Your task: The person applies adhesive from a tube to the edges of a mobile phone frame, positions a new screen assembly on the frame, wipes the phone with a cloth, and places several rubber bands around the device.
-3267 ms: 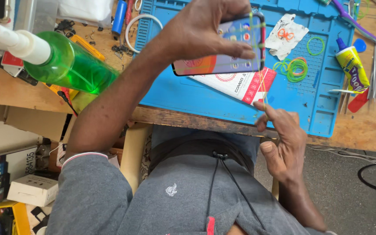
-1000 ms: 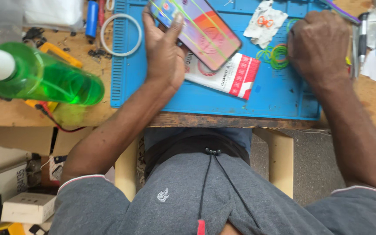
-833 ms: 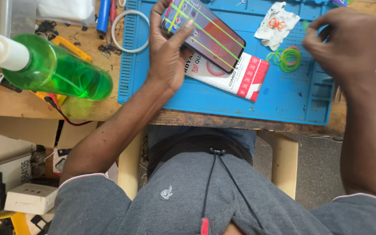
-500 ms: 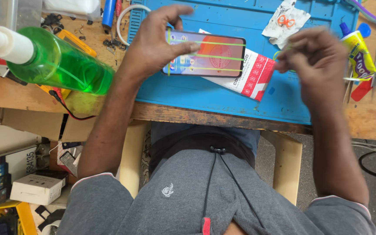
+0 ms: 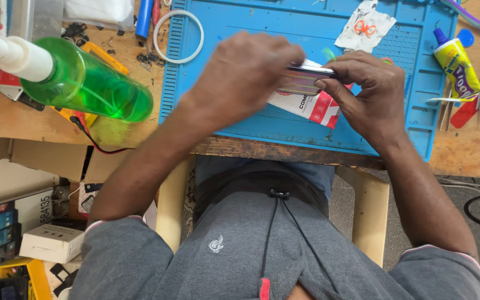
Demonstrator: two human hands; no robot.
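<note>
Lying across the wooden bench is one blue work mat, the largest thing being seen, and it is being used as the ground for both hands. One green spray bottle is lying on its side at nine o'clock of the mat, its white nozzle being pointed toward ten o'clock. One red-and-white packet is resting on the mat under the hands. One smartphone is being held edge-on above that packet, near the mat's middle, so that only its thin side is being shown; some blur is being seen there.

The left hand is being wrapped over the phone's nine o'clock end, fingers curled about it. The right hand is being closed on the three o'clock end, with a fingertip being pressed under the edge. The phone is thus being kept between the two hands, touching both.

One white ring is lying at eleven o'clock of the left hand, partly over the mat's edge. One yellow glue tube is lying at three o'clock, just beside the mat. One white scrap with orange loops is lying at twelve o'clock of the right hand.
</note>
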